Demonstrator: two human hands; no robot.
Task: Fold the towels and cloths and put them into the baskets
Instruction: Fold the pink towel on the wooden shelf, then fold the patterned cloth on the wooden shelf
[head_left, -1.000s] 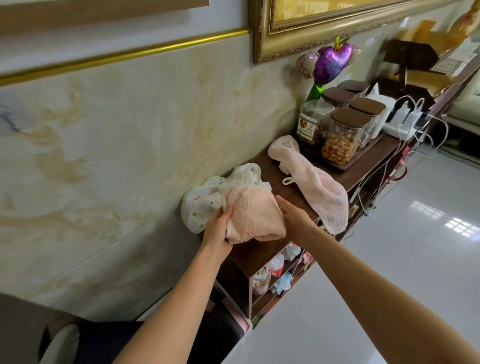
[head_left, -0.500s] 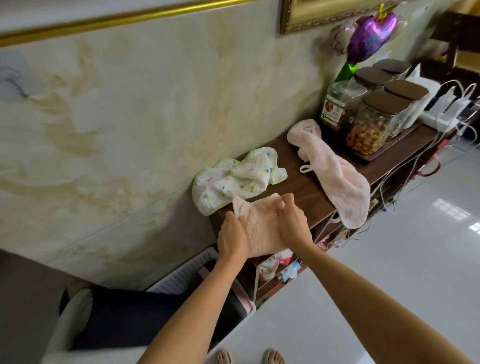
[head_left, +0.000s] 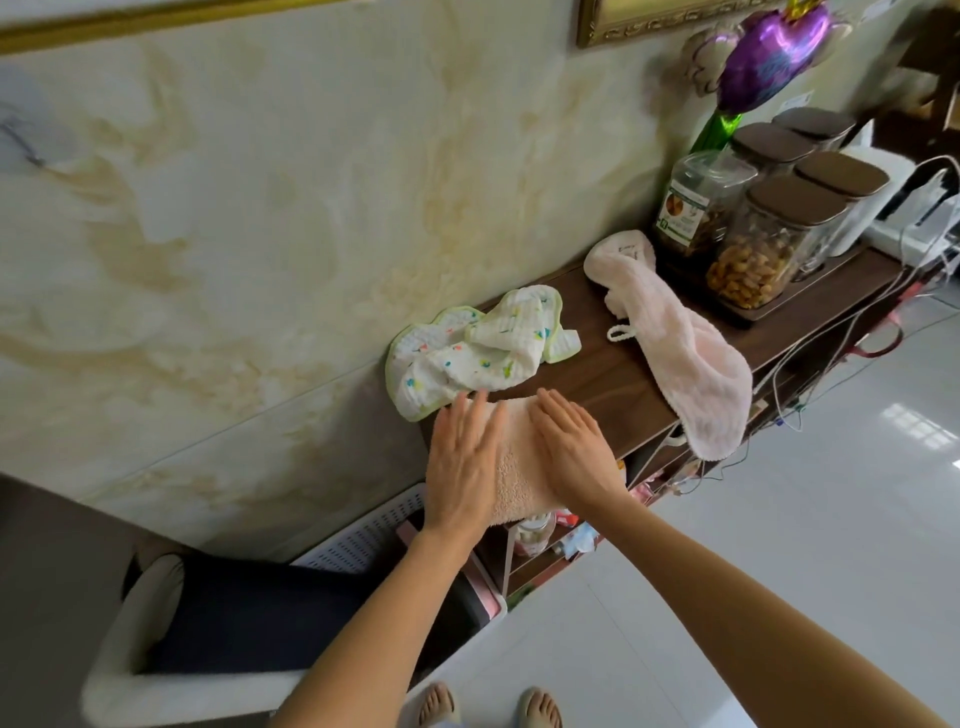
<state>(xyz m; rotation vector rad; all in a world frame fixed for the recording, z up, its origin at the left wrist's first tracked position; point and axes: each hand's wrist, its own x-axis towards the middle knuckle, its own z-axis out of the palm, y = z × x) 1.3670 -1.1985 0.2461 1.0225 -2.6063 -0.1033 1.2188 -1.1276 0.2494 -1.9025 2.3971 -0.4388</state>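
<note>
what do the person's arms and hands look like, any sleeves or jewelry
Both forearms are bare as far as the frame shows, with no sleeves. The left hand and right hand wear no gloves, and no rings, watch or bracelets are visible.

The person has two bare forearms with no sleeves visible up to the lower edge of the picture. The left hand (head_left: 464, 464) and the right hand (head_left: 574, 451) carry no rings, no watch and no bracelet that can be seen; the nails are short and without polish. At the bottom, the two feet (head_left: 488, 705) show with bare toes in light beige open sandals
</note>
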